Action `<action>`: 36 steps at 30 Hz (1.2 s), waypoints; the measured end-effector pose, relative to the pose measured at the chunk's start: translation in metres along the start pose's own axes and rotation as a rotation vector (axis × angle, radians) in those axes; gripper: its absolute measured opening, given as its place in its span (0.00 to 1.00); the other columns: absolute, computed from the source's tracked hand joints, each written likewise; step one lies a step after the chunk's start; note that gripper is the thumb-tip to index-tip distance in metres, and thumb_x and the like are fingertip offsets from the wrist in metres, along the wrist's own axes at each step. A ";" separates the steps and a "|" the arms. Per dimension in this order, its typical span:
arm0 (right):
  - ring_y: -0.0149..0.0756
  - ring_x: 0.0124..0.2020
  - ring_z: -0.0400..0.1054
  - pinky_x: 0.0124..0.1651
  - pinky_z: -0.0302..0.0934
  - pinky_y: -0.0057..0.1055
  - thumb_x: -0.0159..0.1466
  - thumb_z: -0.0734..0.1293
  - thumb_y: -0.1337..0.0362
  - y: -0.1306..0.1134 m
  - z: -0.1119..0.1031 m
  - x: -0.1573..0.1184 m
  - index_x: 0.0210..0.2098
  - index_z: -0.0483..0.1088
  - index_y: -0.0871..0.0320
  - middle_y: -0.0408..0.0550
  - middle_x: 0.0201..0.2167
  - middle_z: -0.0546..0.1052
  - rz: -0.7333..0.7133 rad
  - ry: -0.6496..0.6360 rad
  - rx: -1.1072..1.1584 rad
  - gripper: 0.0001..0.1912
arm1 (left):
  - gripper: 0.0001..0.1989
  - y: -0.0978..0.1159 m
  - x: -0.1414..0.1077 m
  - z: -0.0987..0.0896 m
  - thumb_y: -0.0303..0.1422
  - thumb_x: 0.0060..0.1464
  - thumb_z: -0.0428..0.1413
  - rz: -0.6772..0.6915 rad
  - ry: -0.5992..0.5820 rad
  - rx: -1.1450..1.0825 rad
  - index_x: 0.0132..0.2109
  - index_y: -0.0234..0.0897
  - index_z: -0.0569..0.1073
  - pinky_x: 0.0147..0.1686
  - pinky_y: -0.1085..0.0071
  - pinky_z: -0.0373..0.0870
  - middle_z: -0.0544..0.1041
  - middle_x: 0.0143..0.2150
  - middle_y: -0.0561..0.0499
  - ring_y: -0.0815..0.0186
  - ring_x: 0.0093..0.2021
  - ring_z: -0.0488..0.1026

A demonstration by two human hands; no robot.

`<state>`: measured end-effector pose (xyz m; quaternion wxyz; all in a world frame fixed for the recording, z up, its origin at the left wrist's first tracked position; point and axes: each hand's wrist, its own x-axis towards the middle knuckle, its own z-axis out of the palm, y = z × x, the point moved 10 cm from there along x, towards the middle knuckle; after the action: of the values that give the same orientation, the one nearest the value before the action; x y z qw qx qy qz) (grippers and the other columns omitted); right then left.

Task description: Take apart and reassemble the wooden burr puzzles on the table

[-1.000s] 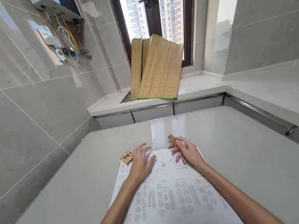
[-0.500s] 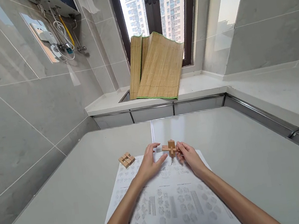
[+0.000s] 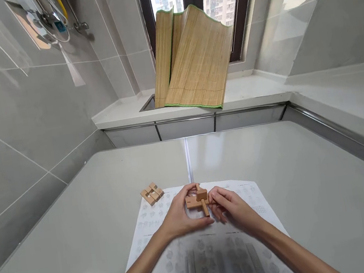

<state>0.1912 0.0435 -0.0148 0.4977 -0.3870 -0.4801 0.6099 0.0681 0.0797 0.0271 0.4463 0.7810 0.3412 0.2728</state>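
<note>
A cross-shaped wooden block puzzle (image 3: 202,200), made of interlocking light-brown pieces, is held above the printed sheet. My left hand (image 3: 183,211) curves round its left side, fingers at the far end of one bar and thumb by the near end. My right hand (image 3: 229,203) pinches the puzzle's right end, its fingertips partly hiding that end. Left of my left hand, a flat group of wooden puzzle pieces (image 3: 152,193) lies at the upper left corner of the paper sheet (image 3: 163,247), which is printed with small diagrams.
The pale table (image 3: 80,232) has a lengthwise seam beyond my hands. Behind it runs a white counter (image 3: 253,92), where a folded bamboo mat (image 3: 197,62) leans against the window. Grey tiled walls (image 3: 31,126) flank the table, with pipes and cables at the upper left.
Both hands have brought the puzzle nearer and tilted it. My left hand, apart from it before, has closed round it; my right hand keeps its pinch. The view has tipped downward.
</note>
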 end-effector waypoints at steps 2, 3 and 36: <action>0.28 0.18 0.58 0.27 0.52 0.27 0.71 0.63 0.40 0.005 0.003 0.000 0.38 0.67 0.55 0.35 0.18 0.68 0.025 -0.009 -0.012 0.23 | 0.40 -0.001 0.000 -0.002 0.40 0.41 0.73 0.002 0.003 0.032 0.61 0.43 0.69 0.57 0.56 0.73 0.78 0.56 0.44 0.51 0.56 0.76; 0.28 0.18 0.58 0.26 0.52 0.27 0.70 0.64 0.40 0.007 0.003 0.000 0.40 0.67 0.55 0.35 0.19 0.68 0.039 -0.008 -0.018 0.23 | 0.39 -0.001 0.000 -0.002 0.40 0.41 0.73 0.004 -0.001 0.052 0.60 0.44 0.69 0.55 0.57 0.74 0.78 0.55 0.45 0.52 0.54 0.77; 0.38 0.24 0.73 0.31 0.68 0.33 0.66 0.71 0.42 0.028 -0.008 -0.015 0.46 0.72 0.54 0.43 0.22 0.76 0.251 0.158 -0.008 0.23 | 0.42 0.008 -0.013 0.002 0.45 0.39 0.74 0.209 0.046 0.234 0.59 0.48 0.65 0.50 0.55 0.73 0.80 0.50 0.47 0.52 0.48 0.79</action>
<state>0.1957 0.0293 -0.0440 0.4521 -0.4927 -0.3896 0.6333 0.0644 0.0658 0.0313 0.3134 0.8524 0.2979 0.2939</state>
